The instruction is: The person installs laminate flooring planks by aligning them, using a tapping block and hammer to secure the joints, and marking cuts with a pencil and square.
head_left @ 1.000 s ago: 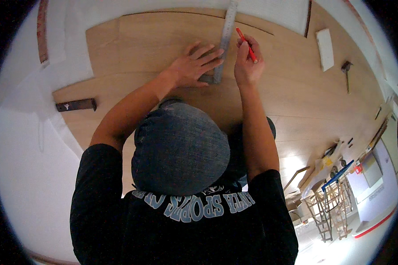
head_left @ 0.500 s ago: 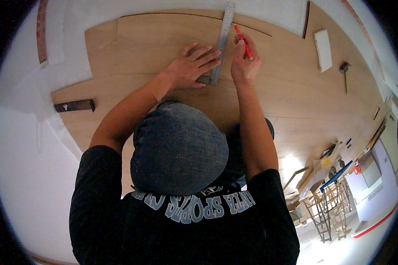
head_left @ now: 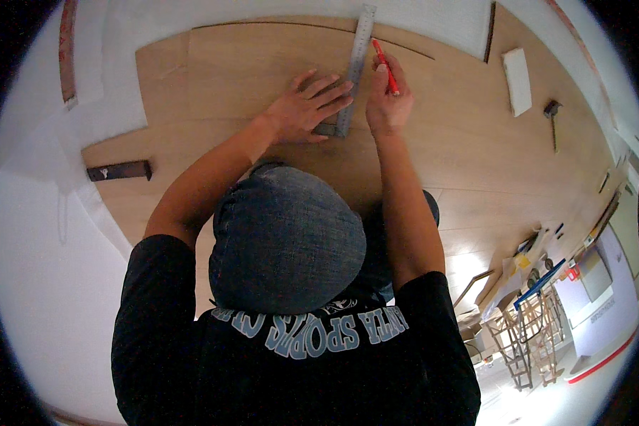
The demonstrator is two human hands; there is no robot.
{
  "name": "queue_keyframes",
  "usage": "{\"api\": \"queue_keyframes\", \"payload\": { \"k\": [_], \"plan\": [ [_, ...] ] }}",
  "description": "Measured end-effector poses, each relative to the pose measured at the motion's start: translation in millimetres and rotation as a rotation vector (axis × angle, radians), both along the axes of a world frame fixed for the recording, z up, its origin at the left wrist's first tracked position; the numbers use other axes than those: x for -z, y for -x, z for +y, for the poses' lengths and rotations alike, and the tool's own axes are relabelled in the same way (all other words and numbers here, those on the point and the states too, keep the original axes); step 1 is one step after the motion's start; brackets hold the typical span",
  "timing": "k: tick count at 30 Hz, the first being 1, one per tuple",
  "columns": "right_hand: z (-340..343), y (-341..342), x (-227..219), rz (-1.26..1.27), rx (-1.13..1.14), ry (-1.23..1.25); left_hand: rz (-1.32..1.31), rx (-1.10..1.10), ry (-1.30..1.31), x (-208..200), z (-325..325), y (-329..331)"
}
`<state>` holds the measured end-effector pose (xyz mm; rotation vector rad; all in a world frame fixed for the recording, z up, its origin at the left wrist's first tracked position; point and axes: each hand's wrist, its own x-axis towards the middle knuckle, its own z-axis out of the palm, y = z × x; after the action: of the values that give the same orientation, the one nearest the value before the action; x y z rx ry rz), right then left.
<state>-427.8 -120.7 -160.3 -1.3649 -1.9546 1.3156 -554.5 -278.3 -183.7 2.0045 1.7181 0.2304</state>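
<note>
A metal try square [head_left: 360,44] lies across the wood-look floor plank [head_left: 255,53], its graduated blade pointing away from me and its short stock at the near end. Fingers spread and flat, my left hand [head_left: 305,108] presses down over the stock and against the blade's left side. My right hand [head_left: 388,106] is closed around a red pencil [head_left: 385,67], just right of the blade. The pencil's tip is close beside the blade, near the far edge of the plank; whether it touches the wood I cannot tell.
At the left lies a dark block-like tool [head_left: 121,171]. To the right are a white rectangular piece [head_left: 517,82] and a hammer-like tool [head_left: 552,117]. White underlay sheet [head_left: 263,8] borders the planks. Farther right stand a wooden rack [head_left: 529,330] and clutter.
My right hand has shifted slightly left, bringing the pencil tip closer to the square's blade. The left hand and square stay almost in place.
</note>
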Motion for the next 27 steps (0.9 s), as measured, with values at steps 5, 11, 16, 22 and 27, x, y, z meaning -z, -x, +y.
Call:
{"api": "queue_keyframes", "payload": {
  "k": [5,11,16,22,27],
  "plan": [
    [1.9,0.6,1.0,-0.017,-0.036,-0.046,-0.016,-0.015,-0.003,2.5,-0.7,-0.8],
    [-2.6,-3.2,-13.0,-0.166,-0.109,-0.085,-0.022,-0.034,-0.008,3.5,-0.8,-4.4],
    [-27.7,-32.5,-30.3,-0.187,-0.135,-0.108,0.015,-0.029,-0.066,10.7,0.4,-3.1],
    [4.4,-9.3,-48.0,-0.235,-0.056,0.162,0.012,-0.001,-0.023,15.9,1.4,-6.7],
    [-87.1,-144.8,-60.7,-0.499,-0.335,0.406,-0.001,0.008,-0.082,25.5,-1.9,-0.4]
  ]
}}
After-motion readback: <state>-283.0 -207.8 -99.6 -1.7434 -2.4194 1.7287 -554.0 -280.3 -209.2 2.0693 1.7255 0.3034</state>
